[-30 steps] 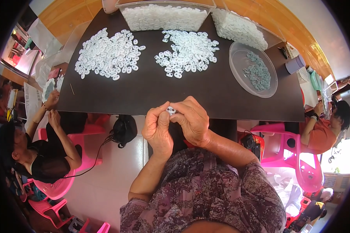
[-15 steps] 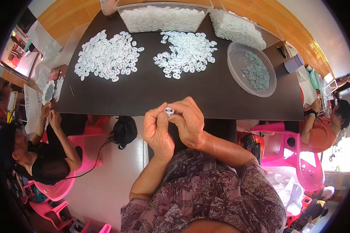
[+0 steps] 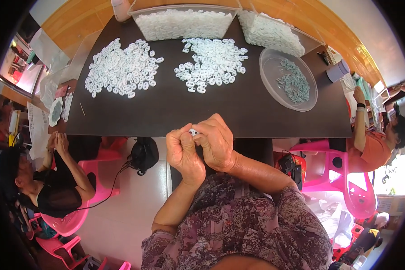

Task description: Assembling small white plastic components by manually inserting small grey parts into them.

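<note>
Both hands (image 3: 201,145) pinch white piece (image 3: 194,132) | bowl (image 3: 269,67): grey bits (image 3: 294,83) | tub (image 3: 139,9): white pieces

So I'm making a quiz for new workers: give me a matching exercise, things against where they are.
Things:
1. small white piece
2. round clear dish
3. black bag
4. long clear tub

Places:
A. far edge of the dark table
B. pinched between left hand and right hand
C. table's right side
D. below the near edge

Pairs: 1-B, 2-C, 3-D, 4-A
</note>
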A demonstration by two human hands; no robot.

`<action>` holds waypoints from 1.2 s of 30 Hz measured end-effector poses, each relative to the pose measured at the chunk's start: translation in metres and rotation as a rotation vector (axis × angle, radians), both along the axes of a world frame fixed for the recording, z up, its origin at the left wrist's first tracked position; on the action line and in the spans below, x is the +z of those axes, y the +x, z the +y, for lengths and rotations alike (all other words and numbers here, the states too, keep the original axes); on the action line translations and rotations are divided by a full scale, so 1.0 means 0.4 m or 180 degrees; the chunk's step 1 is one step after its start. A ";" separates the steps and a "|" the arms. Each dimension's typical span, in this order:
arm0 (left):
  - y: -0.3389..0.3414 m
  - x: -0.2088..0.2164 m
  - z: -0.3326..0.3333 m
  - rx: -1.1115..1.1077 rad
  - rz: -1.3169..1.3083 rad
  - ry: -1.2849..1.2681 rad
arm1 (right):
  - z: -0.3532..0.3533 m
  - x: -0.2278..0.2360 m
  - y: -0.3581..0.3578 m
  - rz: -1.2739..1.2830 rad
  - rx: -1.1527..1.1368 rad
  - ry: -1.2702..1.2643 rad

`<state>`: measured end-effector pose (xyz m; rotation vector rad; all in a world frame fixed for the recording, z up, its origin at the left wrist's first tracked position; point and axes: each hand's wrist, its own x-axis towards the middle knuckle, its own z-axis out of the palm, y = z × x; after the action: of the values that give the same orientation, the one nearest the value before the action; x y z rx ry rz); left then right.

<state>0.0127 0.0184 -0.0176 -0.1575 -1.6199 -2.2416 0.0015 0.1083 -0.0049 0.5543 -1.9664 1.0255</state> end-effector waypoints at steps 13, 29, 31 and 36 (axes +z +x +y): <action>0.033 0.330 -0.112 -0.1627 0.1301 0.0608 | 0.234 0.158 -0.082 -0.0822 -0.0891 -0.0600; 0.034 0.472 -0.159 -0.4437 0.1519 0.2093 | 0.595 0.350 -0.398 0.0151 -0.2672 0.1818; 0.037 0.445 -0.143 -0.4723 0.1714 0.1975 | 0.567 0.306 -0.334 0.0255 -0.2180 0.1741; 0.009 0.437 -0.138 -0.4197 0.2503 0.1897 | 0.391 0.249 -0.203 0.0333 -0.0879 0.2039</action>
<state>0.0164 -0.0367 0.1570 -2.0692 -0.2807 -2.6743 -0.0796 0.2646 0.0948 0.6337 -2.1881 0.1760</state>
